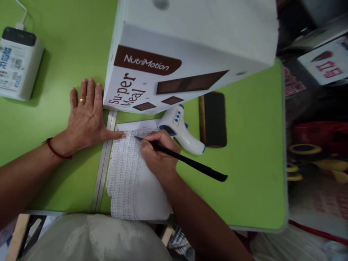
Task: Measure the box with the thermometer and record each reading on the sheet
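My right hand (160,154) grips a long black pen (195,165), its tip at the upper part of a paper sheet (125,174) covered in rows of small handwriting. The sheet's lower right part is blank, and its far end lies near a strip of white paper. My left hand (88,116) rests flat on the green table with fingers spread, its thumb touching the sheet's upper left edge. A gold ring and a dark red cord bracelet are on that side. Just beyond my right hand lies a white and blue infrared thermometer (181,130).
A large white NutriMotion box (168,83) stands across the far side. Right of the thermometer lies a dark phone (213,119). A white power bank (19,65) with a cable sits at upper left. A metal seam crosses the green table (250,174); clutter lies beyond its right edge.
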`<state>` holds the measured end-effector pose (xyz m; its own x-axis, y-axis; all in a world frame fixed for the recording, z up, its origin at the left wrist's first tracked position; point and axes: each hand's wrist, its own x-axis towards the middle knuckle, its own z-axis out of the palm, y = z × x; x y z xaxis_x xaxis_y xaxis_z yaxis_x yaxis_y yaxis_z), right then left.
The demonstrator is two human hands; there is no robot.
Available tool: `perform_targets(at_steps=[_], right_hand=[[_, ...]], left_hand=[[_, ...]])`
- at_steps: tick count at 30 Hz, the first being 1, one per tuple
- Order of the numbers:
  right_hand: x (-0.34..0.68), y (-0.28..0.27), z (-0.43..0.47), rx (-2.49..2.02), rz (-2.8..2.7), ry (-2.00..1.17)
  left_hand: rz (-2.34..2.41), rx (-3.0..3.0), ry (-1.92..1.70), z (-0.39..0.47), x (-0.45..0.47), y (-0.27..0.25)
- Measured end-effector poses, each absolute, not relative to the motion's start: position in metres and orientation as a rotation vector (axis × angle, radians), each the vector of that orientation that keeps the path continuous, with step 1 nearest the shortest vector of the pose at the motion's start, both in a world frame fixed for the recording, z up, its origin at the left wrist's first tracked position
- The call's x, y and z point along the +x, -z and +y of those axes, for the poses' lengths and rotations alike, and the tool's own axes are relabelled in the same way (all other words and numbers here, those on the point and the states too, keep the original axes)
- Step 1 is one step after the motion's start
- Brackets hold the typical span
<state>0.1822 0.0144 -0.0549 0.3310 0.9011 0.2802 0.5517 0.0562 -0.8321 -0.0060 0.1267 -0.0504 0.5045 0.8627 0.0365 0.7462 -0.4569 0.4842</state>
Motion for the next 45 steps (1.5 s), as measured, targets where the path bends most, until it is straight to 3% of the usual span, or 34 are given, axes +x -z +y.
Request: perform_targets(at_steps=[45], right_hand=[[0.184,0.048,0.013,-1.623,-1.374,-0.523]], left_hand=[[1.417,2.306,-0.267,0.129,0.000,0.047]])
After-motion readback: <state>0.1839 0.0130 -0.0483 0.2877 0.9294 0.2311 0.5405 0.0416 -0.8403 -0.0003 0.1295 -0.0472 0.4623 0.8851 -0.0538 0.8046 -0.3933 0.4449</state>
